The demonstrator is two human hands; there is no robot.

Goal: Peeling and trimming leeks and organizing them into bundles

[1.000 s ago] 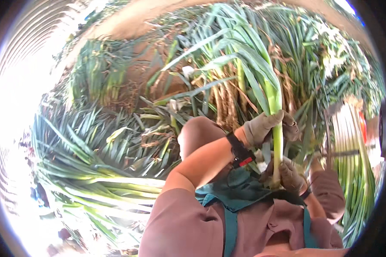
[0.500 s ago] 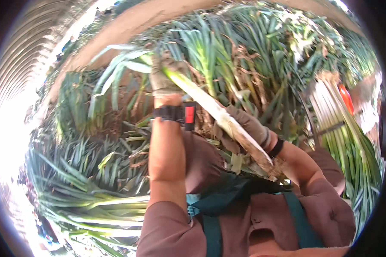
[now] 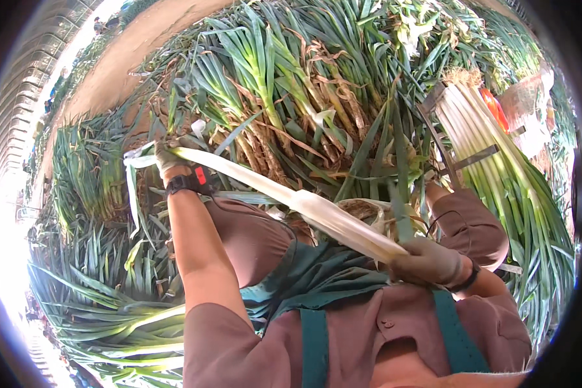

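A long leek (image 3: 239,169) stretches slantwise across my front, its green leaf end at the upper left and its white end at the lower right. My left hand (image 3: 166,158), gloved, is closed round the leek near its leaves. The gloved fingers of my right hand (image 3: 427,262) are wrapped round the white end, close to my apron; the roots are hidden there. Between the hands, a loosened outer layer (image 3: 323,210) forms a step partway along the white shaft and runs down to my right hand.
Rooted, soil-covered leeks (image 3: 265,145) lie piled beyond my knees. To the right, cleaned leeks (image 3: 472,129) rest in a metal rack (image 3: 438,132), near an orange object (image 3: 495,110). More leeks (image 3: 142,336) lie at the lower left. A teal apron (image 3: 317,278) covers my lap.
My hands have moved apart: the left went left and down, the right slid to the white end at lower right. The leek's outer layer has been drawn partway down the shaft.
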